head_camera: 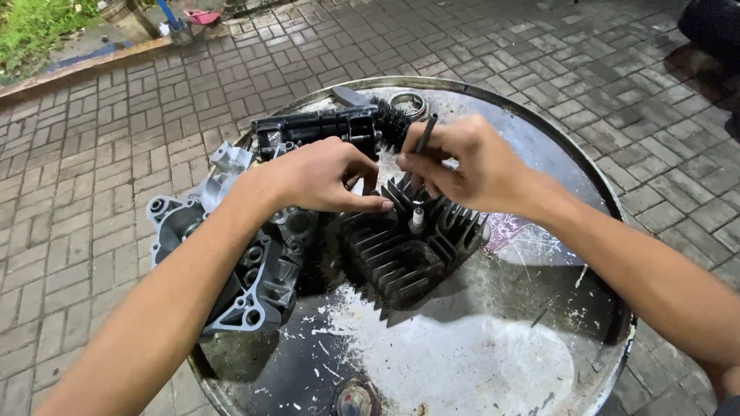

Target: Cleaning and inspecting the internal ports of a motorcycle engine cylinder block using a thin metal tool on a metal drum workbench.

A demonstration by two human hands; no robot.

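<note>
A black finned engine cylinder head lies on a round metal drum top, with a white spark plug sticking up from its middle. My left hand rests on the head's upper edge, thumb pressed along the fins. My right hand pinches a thin dark rod-like tool that points down toward the fins near the plug. Left of the head sits a silver engine crankcase.
A black plastic part with a bristly black brush lies at the drum's far edge beside a metal ring. White paint smears cover the near drum top. Grey brick paving surrounds the drum.
</note>
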